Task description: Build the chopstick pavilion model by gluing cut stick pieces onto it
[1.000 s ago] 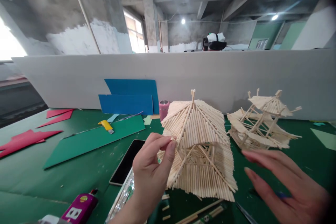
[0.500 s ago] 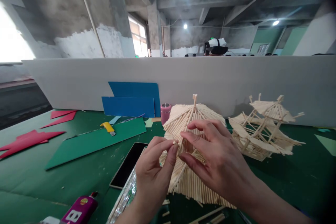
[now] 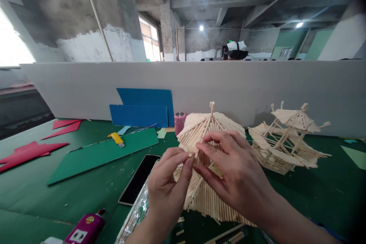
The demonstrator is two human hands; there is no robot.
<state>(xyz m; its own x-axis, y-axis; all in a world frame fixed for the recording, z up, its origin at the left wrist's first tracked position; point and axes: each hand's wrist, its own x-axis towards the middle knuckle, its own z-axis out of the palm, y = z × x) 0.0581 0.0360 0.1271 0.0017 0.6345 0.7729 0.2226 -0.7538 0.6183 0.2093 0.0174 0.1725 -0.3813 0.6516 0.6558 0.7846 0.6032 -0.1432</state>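
In front of me stands a pavilion model [image 3: 213, 202] built from thin wooden sticks, its layered roof partly behind my hands. My left hand [image 3: 171, 179] is closed in a pinch on a short wooden stick [image 3: 191, 156], whose pale end shows between thumb and forefinger. Close beside it, my right hand [image 3: 231, 164] has its thumb and fingers apart over the right side of the roof, with nothing visible in them. Whether its fingertips touch the model I cannot tell.
A second stick model [image 3: 286, 141] stands at the right. To the left lie a phone [image 3: 138, 179], a yellow utility knife [image 3: 116, 138] on a green board [image 3: 94, 160], red sheets [image 3: 31, 151] and a purple bottle [image 3: 85, 228]. A pink cup [image 3: 180, 122] stands behind. Loose sticks [image 3: 225, 234] lie at the front.
Both hands have barely moved, and the left still pinches the stick piece. The whole view has shifted very slightly.
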